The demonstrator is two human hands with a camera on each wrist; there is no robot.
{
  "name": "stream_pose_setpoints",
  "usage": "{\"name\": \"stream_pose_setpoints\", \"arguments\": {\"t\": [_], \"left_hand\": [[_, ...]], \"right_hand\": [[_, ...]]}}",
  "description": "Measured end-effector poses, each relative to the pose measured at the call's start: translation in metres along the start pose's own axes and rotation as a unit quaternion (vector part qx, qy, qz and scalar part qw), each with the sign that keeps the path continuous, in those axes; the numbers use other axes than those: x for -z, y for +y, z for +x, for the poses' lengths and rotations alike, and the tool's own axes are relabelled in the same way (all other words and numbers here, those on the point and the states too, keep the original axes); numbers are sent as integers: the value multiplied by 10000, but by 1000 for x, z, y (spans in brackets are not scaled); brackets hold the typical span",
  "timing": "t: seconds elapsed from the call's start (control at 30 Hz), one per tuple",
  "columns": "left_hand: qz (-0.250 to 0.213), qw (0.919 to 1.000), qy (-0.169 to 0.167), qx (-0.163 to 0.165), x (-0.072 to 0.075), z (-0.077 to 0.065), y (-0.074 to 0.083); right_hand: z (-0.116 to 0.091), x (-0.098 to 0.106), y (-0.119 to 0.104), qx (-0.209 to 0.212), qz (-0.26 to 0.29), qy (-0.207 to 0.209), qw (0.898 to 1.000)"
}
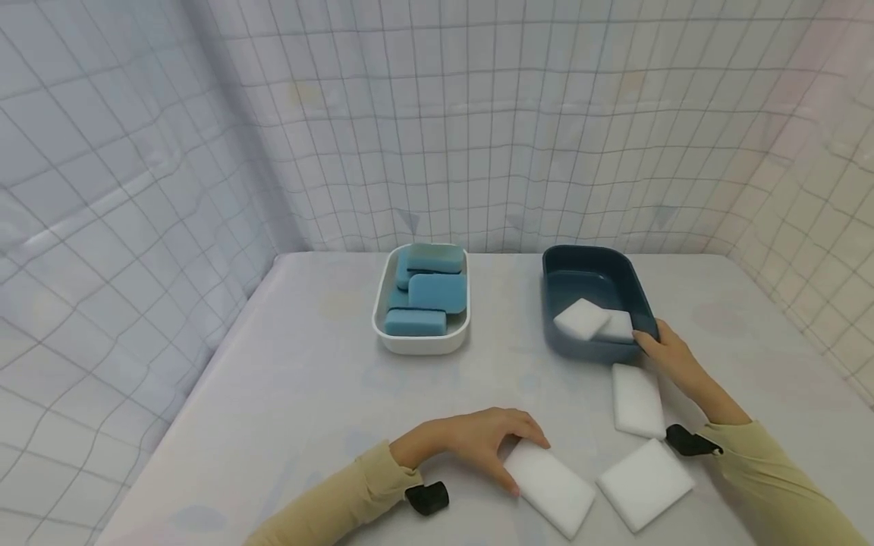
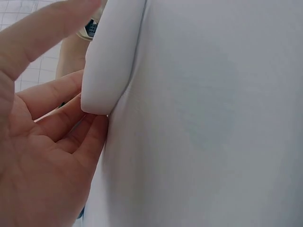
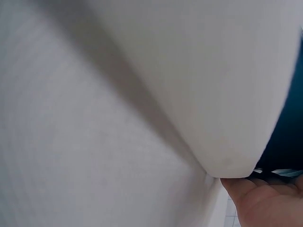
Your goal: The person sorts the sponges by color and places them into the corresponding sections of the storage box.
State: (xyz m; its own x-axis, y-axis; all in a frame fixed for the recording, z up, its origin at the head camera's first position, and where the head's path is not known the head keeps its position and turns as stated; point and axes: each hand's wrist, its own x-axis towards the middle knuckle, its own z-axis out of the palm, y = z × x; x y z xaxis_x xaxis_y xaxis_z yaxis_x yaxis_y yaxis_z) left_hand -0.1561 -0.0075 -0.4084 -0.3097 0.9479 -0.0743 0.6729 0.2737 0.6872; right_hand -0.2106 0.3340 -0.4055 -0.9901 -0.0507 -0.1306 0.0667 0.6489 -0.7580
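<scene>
My left hand (image 1: pixel 481 444) spans the near end of a white sponge (image 1: pixel 551 485) on the table, thumb at one edge and fingers at the other. In the left wrist view, fingertips lie right against the edge of that sponge (image 2: pixel 111 56). At the right, my right hand (image 1: pixel 672 360) grips the near right corner of a dark blue bin (image 1: pixel 631 277), its thumb over the rim. Two white sponges, one a tilted sponge (image 1: pixel 582 318), lie inside this bin. The right wrist view has a white sponge (image 3: pixel 222 85) close up, with the right hand (image 3: pixel 272 203) beyond it.
A white bin (image 1: pixel 423 346) with several blue sponges (image 1: pixel 437 292) stands left of the dark blue one. Two more white sponges lie on the table: a sponge (image 1: pixel 638 400) just below the dark blue bin and a sponge (image 1: pixel 645 485) nearer. Gridded curtains (image 1: pixel 478 136) enclose the table.
</scene>
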Motion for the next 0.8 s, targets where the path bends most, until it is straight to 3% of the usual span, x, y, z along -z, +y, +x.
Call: {"name": "stream_pose_setpoints", "arguments": {"t": [0.33, 0.67, 0.8], "left_hand": [[-26, 10000, -8, -60, 0, -3, 0], [-198, 9988, 435, -41, 3, -5, -6], [-275, 9974, 648, 130, 7, -5, -7]], "right_hand": [[0, -1, 0, 47, -34, -24, 10000], [-2, 1, -3, 18, 4, -3, 10000], [-3, 1, -3, 46, 44, -25, 10000]]}}
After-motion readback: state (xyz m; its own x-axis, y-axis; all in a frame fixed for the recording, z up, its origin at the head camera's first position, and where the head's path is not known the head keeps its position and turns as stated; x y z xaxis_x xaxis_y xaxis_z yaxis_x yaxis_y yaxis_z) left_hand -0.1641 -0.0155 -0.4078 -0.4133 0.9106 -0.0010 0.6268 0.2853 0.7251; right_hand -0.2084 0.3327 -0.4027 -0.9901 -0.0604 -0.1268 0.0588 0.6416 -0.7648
